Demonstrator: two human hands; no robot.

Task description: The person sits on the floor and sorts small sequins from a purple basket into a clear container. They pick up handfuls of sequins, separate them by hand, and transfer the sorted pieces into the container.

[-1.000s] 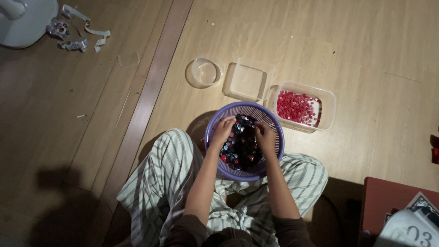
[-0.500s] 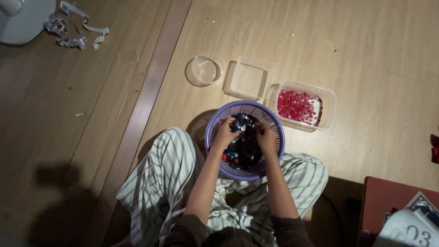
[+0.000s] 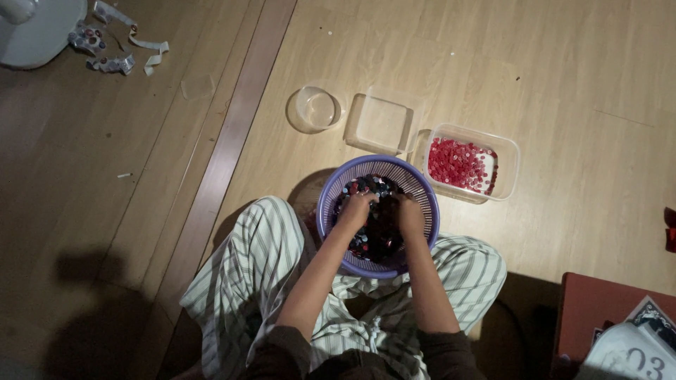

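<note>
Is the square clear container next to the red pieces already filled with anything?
No. The square clear container looks empty, while the rectangular tub beside it holds the red pieces.

The basket (image 3: 378,214) stands on the floor (image 3: 563,70) between the person's knees, and both hands are inside it: the left hand (image 3: 354,210) on the left half and the right hand (image 3: 408,214) on the right half, among the small pieces (image 3: 373,236) that fill it. Just beyond the basket to the right lies a rectangular tub (image 3: 470,163) with small discs (image 3: 461,163) in it. To the left of that tub, close beside it, lies a square lid (image 3: 382,123), and further left a round cup (image 3: 317,109). Well apart, at the floor's far left corner, scraps (image 3: 113,42) lie beside a round base (image 3: 35,35). At the near right corner, a box (image 3: 605,317) carries papers (image 3: 637,348).
</note>
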